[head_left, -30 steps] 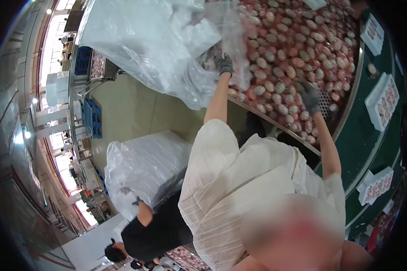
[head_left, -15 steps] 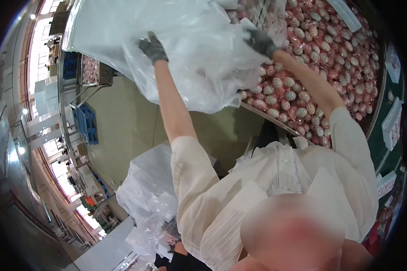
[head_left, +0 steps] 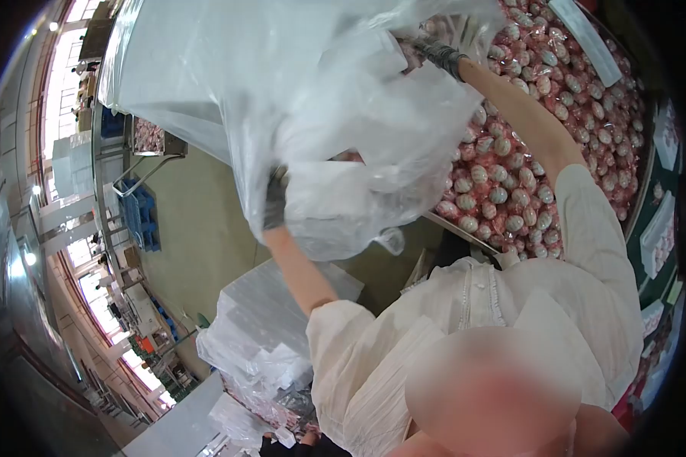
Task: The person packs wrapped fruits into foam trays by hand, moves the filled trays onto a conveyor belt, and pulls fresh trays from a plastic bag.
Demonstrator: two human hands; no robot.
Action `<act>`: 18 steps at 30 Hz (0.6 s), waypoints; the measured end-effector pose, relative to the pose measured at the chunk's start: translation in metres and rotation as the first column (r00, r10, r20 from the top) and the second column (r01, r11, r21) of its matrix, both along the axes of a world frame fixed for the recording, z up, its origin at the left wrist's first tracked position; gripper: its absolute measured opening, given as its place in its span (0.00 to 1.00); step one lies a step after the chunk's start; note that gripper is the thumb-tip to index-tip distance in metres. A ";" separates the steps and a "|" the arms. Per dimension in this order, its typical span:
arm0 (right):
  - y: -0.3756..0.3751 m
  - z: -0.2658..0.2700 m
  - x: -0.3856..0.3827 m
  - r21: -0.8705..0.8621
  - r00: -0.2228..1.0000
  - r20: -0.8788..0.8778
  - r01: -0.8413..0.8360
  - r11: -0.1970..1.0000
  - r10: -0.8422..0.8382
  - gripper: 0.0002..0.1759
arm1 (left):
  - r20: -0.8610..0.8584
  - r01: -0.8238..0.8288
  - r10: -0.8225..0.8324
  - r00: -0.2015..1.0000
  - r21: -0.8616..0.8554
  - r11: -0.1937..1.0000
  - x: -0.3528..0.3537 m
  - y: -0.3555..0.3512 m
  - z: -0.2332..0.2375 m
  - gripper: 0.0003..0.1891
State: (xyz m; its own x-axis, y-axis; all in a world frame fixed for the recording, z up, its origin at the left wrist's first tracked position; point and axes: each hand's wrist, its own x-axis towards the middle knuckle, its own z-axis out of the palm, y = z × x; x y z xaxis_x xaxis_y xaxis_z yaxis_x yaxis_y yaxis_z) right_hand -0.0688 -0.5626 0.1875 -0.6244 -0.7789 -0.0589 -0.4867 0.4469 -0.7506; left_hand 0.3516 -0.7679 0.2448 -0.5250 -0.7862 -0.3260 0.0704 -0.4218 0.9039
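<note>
A large clear plastic bag (head_left: 183,68) spreads before me, with white flat pieces (head_left: 329,186) showing inside its lower part. My left hand (head_left: 276,199), in a dark glove, is closed at the bag's near left side, its fingertips partly covered by film. Also gloved, my right hand (head_left: 440,57) reaches to the bag's far right part, beside a white piece (head_left: 377,57); its fingers are blurred and partly hidden by plastic. Under my right arm lies a heap of egg-shaped items (head_left: 503,171), pale with stripes and wrapped in clear and red film.
The heap sits in a metal-edged bin (head_left: 465,231). A white strip (head_left: 587,42) lies on its far side. White trays (head_left: 658,236) stand on a green surface at the right. Another plastic-covered stack (head_left: 244,320) is lower left, near a person's dark sleeve (head_left: 324,445). A blue pallet (head_left: 141,213) rests on the floor.
My left hand has come nearer my body, and the bag's near part has moved with it, showing white pieces inside. My right hand has shifted slightly farther away.
</note>
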 end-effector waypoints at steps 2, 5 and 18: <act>-0.012 -0.011 -0.001 -0.053 0.994 0.065 0.086 0.995 -0.082 0.24 | 0.109 0.116 -0.126 0.986 0.097 0.989 0.061 -0.040 -0.006 0.16; -0.028 -0.001 0.008 -0.072 0.947 0.290 0.164 0.984 -0.137 0.24 | 0.554 0.315 -0.347 0.756 0.156 0.936 0.006 0.033 0.089 0.09; -0.018 0.052 0.063 0.055 0.366 0.894 0.483 0.874 -0.259 0.25 | 0.938 0.935 0.265 0.223 -0.283 0.214 -0.300 0.087 -0.008 0.34</act>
